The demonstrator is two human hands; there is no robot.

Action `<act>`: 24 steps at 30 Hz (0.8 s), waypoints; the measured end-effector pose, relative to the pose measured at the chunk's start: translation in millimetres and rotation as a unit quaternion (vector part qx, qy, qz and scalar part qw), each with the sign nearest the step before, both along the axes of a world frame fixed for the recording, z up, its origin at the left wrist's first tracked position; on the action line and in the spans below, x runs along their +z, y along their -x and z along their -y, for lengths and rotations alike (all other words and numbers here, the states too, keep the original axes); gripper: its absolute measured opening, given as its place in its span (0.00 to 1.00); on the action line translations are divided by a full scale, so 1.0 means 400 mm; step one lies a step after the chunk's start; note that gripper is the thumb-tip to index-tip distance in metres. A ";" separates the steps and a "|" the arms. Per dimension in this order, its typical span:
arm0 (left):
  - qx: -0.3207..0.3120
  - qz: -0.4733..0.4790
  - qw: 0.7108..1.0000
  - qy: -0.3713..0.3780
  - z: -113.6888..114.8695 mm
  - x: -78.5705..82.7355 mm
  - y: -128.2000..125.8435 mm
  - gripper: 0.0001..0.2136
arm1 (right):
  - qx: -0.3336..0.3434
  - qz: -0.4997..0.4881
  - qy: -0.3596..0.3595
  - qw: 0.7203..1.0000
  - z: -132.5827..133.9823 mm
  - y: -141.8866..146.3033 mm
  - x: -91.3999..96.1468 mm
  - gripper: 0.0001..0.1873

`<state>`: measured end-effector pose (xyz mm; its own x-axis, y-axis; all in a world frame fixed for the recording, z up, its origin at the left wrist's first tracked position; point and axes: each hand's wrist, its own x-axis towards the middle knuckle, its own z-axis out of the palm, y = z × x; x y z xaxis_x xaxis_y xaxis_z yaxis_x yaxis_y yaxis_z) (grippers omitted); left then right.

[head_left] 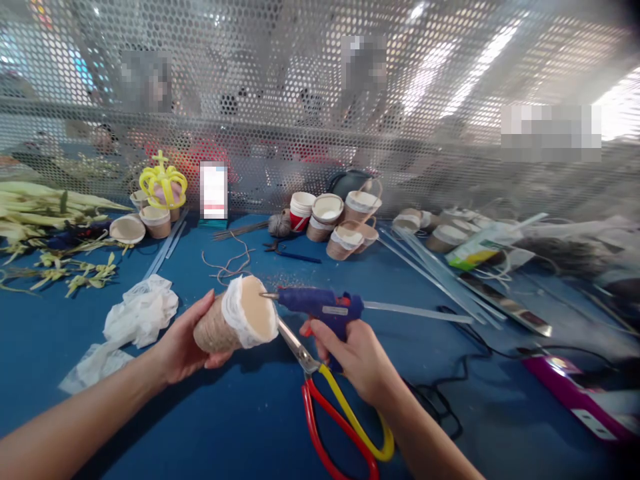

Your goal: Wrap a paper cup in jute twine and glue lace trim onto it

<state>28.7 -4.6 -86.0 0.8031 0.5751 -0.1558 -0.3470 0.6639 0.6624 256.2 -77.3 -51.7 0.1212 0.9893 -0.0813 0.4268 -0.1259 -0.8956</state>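
My left hand (187,340) is wrapped round a paper cup (216,328) covered in brown twine, lying tilted on its side. White lace (235,313) runs round the end that faces right, and the flat tan face there shows. In my right hand (357,353) is a blue hot glue gun (320,303), its metal nozzle at the lace edge of that face; whether it touches I cannot tell. A clear glue stick (417,311) sticks out of the gun's back. Beneath the gun lie scissors (345,413) with one red and one yellow handle.
Crumpled white lace (143,310) lies left of the cup. Several twine-wrapped cups (345,241) stand at the back, near a ball of twine (279,225) and pliers (293,255). Glue sticks (445,280), a black cord (463,380) and a purple power strip (575,397) are on the right. Perforated metal (280,140) closes the back.
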 end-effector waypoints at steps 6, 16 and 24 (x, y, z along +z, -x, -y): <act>0.091 -0.060 0.988 -0.106 0.000 0.004 -0.005 0.17 | -0.012 0.113 -0.050 0.992 0.001 -0.005 0.010 0.14; 0.028 -0.056 0.996 -0.061 -0.004 -0.004 0.001 0.20 | -0.009 0.095 -0.009 0.995 -0.002 -0.014 0.020 0.19; 0.025 -0.060 0.996 -0.063 -0.004 -0.003 0.001 0.20 | 0.011 0.113 -0.022 0.993 0.003 -0.021 0.022 0.17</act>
<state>28.2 -3.0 -87.1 0.7526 0.6351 -0.1740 -0.2903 0.5572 0.7780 264.7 -78.6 -42.8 0.1093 0.9939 -0.0118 0.6201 -0.0775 -0.7807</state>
